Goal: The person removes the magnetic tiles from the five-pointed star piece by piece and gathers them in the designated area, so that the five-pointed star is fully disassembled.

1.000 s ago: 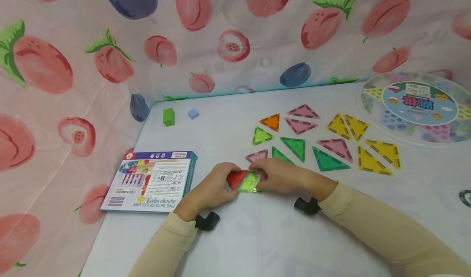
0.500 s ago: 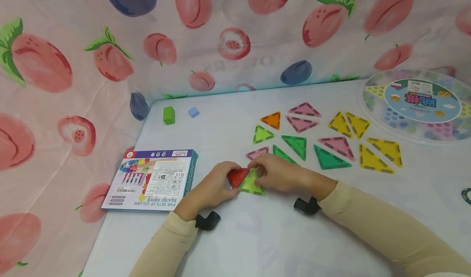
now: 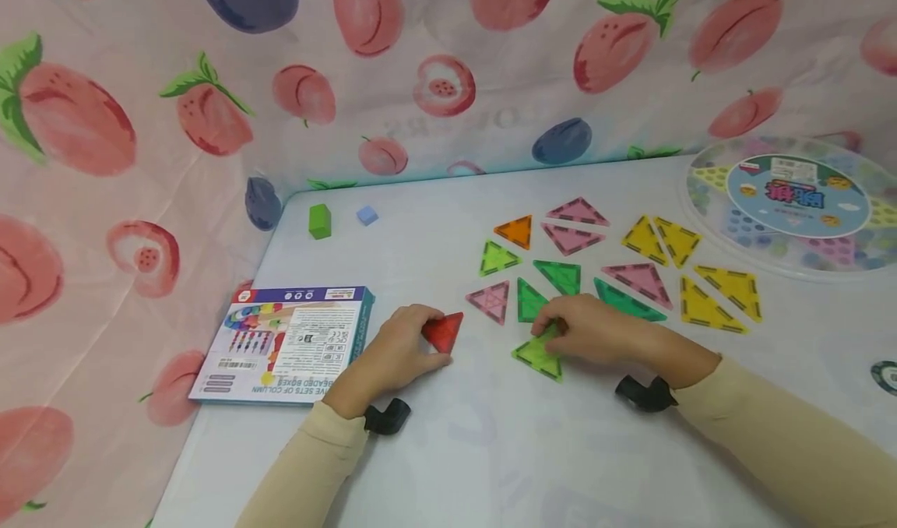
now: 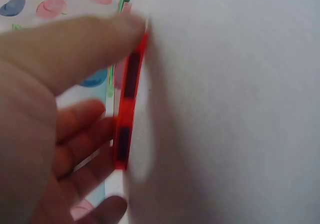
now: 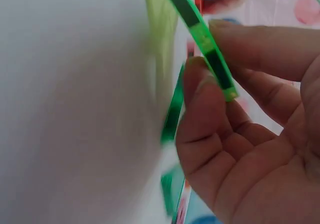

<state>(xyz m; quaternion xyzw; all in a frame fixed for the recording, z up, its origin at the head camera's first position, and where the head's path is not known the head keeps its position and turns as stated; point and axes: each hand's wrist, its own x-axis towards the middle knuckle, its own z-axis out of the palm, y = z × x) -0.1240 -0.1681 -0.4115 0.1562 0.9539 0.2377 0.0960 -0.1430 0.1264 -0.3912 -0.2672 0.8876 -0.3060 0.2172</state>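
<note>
My left hand (image 3: 395,350) holds a red translucent triangular magnetic tile (image 3: 443,332) by its edges, to the right of the boxed set. In the left wrist view the thumb is at one end of the red tile (image 4: 128,99) and fingertips touch its side. My right hand (image 3: 599,332) pinches a lime-green triangular magnetic tile (image 3: 538,357) between thumb and finger. The lime tile (image 5: 202,39) tilts above the table in the right wrist view, casting a yellow-green tint on it. Just beyond lie a pink tile (image 3: 490,300) and a dark green tile (image 3: 530,302).
More tiles lie toward the back right: an orange one (image 3: 515,232), a lime one (image 3: 499,258), several pink and yellow ones (image 3: 676,240). A round game case (image 3: 792,209) is at far right. A flat box (image 3: 280,345), a green block (image 3: 319,222) and a blue cube (image 3: 367,215) are left.
The lime tile, earlier against the red one, has moved right with my right hand and turned. My left hand and the red tile shifted slightly left. The pink tile is now uncovered.
</note>
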